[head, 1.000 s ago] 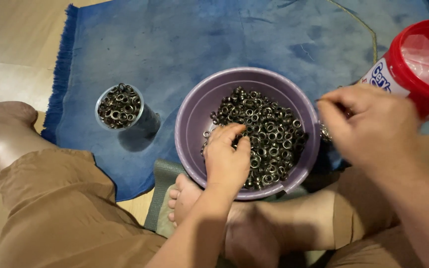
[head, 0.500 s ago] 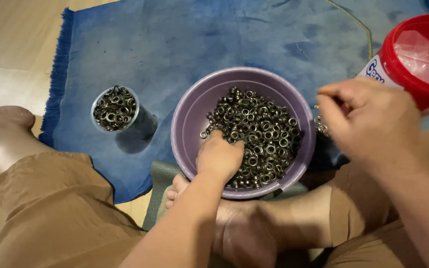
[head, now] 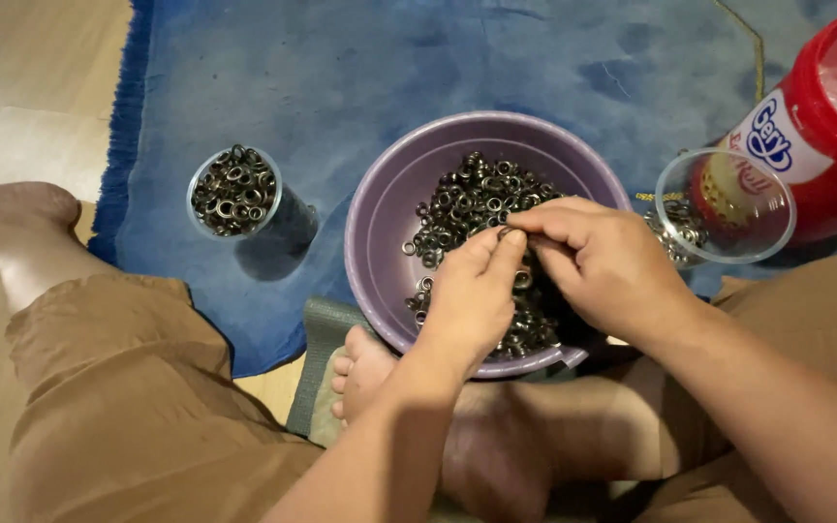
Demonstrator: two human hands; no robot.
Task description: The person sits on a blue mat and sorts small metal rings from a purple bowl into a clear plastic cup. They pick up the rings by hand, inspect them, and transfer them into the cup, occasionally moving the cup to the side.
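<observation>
I sit cross-legged on the floor with a purple plastic bowl (head: 380,223) against my bare foot (head: 365,373), at the near edge of a blue rug (head: 341,68). The bowl holds a heap of small metal eyelets (head: 467,199), dark and brassy, loosely piled. My left hand (head: 472,295) and my right hand (head: 603,266) meet over the heap, fingertips pinched together on what looks like a single eyelet (head: 506,232); both hands are closed in a fine pinch, not a full fist, and whether each holds its own piece I cannot tell.

These rings look light, hard and smooth, so I judge they will slip and roll if squeezed on the curved rim. The flat flange, taken between thumb pad and forefinger, seems the surest hold. One alone weighs next to nothing, but the full bowl would be heavy and would spill easily if tipped.

To my left on the rug stands a clear plastic cup (head: 236,191) filled to the top with eyelets. To my right, beside the bowl, another clear cup (head: 724,205) is nearly empty, with a few lighter rings (head: 675,228) at its side. Behind it stands a red-lidded jar (head: 821,126).
</observation>
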